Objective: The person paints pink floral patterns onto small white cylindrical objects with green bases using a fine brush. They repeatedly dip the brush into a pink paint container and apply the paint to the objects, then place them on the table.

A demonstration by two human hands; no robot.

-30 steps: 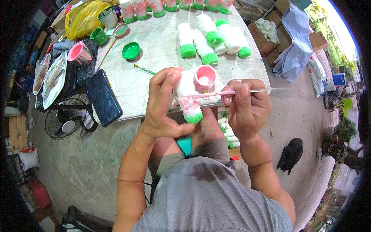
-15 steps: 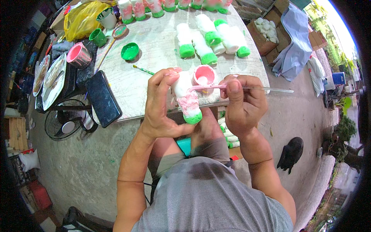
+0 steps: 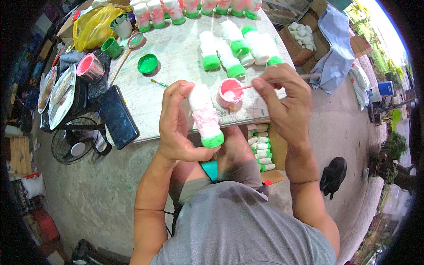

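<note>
Between the thumb and fingers of my left hand (image 3: 174,126) is a white foam-like cylinder (image 3: 204,115), tilted, with a green end toward me and pink paint smeared round its middle. My right hand (image 3: 285,99) pinches a thin paintbrush (image 3: 248,87) whose pink-coated tip reaches into a small cup of pink paint (image 3: 230,93) on the table. The bristles are hidden inside the cup. Beyond it lie several white cylinders with green ends (image 3: 232,59). A row of cylinders with pink patches (image 3: 176,13) stands along the far edge.
On the table (image 3: 176,53) are a green paint dish (image 3: 147,64), a second brush (image 3: 159,82) and a black phone (image 3: 118,117). A pink pot (image 3: 90,67) and yellow bag (image 3: 95,28) sit left. A carton of cylinders (image 3: 265,150) is below the table edge; a black animal (image 3: 333,176) is on the floor.
My right hand has lifted the brush off the cylinder and moved its tip right into the pink cup. My left hand has shifted slightly left and nearer with the cylinder.
</note>
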